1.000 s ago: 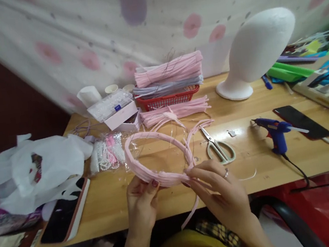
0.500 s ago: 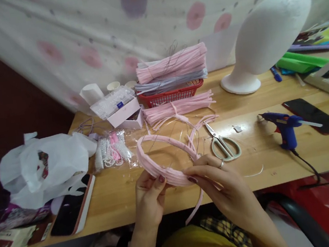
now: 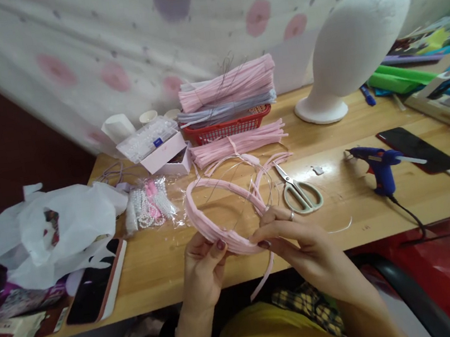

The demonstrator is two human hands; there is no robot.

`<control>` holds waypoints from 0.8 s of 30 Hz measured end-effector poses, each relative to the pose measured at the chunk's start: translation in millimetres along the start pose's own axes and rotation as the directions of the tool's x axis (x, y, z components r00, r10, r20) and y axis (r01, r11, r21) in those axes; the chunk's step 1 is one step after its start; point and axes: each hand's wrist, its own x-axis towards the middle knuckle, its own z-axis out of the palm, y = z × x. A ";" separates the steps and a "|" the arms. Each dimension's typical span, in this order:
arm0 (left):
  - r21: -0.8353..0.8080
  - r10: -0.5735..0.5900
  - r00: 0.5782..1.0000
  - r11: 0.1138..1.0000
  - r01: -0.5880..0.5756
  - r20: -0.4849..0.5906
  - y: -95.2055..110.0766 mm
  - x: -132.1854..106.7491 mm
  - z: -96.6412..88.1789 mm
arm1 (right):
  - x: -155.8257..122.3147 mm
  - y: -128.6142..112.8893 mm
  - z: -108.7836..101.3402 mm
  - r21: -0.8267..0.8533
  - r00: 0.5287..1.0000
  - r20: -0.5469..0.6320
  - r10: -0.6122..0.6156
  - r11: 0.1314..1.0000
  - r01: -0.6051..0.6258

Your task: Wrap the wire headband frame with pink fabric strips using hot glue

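A pink headband (image 3: 203, 223), wrapped in fuzzy strips, is held above the front of the table. My left hand (image 3: 206, 270) pinches its near side from the left, thumb on top. My right hand (image 3: 290, 240) closes on the same band a little to the right, thumb and fingertips pressed against it. One loose pink strip (image 3: 263, 281) hangs down beneath my right hand. More pink strips (image 3: 265, 171) and thin wire lie behind the band. White-handled scissors (image 3: 302, 193) rest open on the table, just beyond my right hand.
A red basket (image 3: 227, 127) with bundled pink and grey strips stands at the back. A white foam head (image 3: 354, 47) is behind right. To the right are a blue glue gun (image 3: 380, 165) and a phone (image 3: 416, 148). Bagged beads (image 3: 151, 202) and another phone (image 3: 96, 286) lie left.
My view has shifted slightly, so the table things appear a little further left. Both hands keep their hold on the headband, with only slight finger movement.
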 end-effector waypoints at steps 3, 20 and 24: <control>-0.028 -0.001 1.000 1.000 0.001 0.000 -1.9 -0.2 -2.6 | -0.1 -0.5 -1.4 0.003 1.000 0.029 0.004 1.000 -0.004; -0.181 -0.106 0.993 0.979 0.095 -0.056 2.4 4.1 -5.0 | 8.2 12.4 -5.5 -0.085 0.982 0.014 -0.189 0.978 0.189; -0.254 -0.125 0.987 0.962 0.097 -0.100 4.5 7.1 -2.7 | 5.3 15.1 -9.5 -0.097 0.979 -0.006 -0.202 0.975 0.200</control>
